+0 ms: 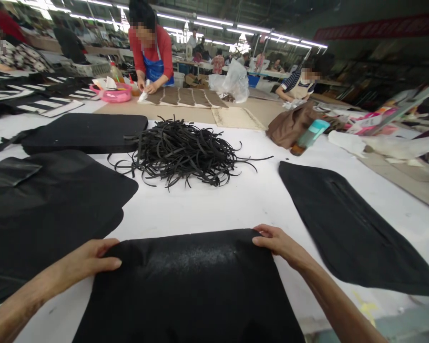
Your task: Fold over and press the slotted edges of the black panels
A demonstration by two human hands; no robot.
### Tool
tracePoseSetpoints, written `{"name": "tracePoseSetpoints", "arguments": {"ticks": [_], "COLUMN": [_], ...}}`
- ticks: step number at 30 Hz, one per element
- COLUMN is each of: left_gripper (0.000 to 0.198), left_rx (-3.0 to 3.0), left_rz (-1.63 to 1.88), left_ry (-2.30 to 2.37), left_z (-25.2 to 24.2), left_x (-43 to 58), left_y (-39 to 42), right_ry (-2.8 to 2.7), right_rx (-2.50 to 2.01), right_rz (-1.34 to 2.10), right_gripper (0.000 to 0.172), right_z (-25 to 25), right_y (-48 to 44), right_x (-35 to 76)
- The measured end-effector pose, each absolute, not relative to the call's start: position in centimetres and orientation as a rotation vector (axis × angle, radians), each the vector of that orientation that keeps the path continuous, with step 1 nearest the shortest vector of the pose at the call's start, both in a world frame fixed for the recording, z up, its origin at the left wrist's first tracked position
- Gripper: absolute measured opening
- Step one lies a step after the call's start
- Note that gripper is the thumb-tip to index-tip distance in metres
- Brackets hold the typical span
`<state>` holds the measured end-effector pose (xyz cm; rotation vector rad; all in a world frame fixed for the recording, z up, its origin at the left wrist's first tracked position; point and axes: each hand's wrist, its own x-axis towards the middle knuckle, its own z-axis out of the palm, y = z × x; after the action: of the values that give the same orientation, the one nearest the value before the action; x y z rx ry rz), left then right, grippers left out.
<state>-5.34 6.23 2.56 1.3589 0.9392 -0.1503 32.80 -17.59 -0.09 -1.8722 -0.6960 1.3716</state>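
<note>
A black panel (196,290) with a shiny patch near its far edge lies in front of me, its near part cut off by the frame. My left hand (100,257) grips its far left corner between thumb and fingers. At the far right corner, my right hand (270,238) pinches the same panel. Beyond it sits a tangled heap of thin black strips (189,152). Stacked dark pieces (50,200) lie to the left, and another black panel (353,228) with a long slit lies to the right.
The white table (207,209) bears a thick black slab (86,131) at the back left. A brown cloth bundle (289,124) and a teal-lidded bottle (311,136) are at the back right. Across the table, a person in red (152,52) handles brown pieces near a pink basket (116,94).
</note>
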Motion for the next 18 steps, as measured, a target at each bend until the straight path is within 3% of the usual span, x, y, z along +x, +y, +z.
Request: {"name": "tracePoseSetpoints", "arguments": {"ticks": [4, 7, 12, 18], "left_gripper": [0.027, 0.027, 0.032, 0.037], "left_rx": [1.269, 1.239, 1.083, 0.839], "left_rz": [-0.132, -0.042, 0.122, 0.165], "left_ry": [1.03, 1.126, 1.247, 1.208], "left_z": [1.1, 0.0, -0.6, -0.3], "left_x": [-5.8, -6.0, -6.0, -5.2], "left_y": [4.4, 3.9, 3.8, 4.1], "right_ry": [-0.69, -0.785, -0.871, -0.807], "right_rx": [-1.917, -2.086, -2.273, -2.29], "right_rz": [1.352, 1.151, 0.714, 0.595], "right_gripper": [0.031, 0.023, 0.023, 0.028], "right_z": [-0.6, -1.3, -2.3, -3.3], "right_y": [-17.2, -16.9, -17.0, -17.1], "right_x": [31.4, 30.5, 30.3, 30.4]}}
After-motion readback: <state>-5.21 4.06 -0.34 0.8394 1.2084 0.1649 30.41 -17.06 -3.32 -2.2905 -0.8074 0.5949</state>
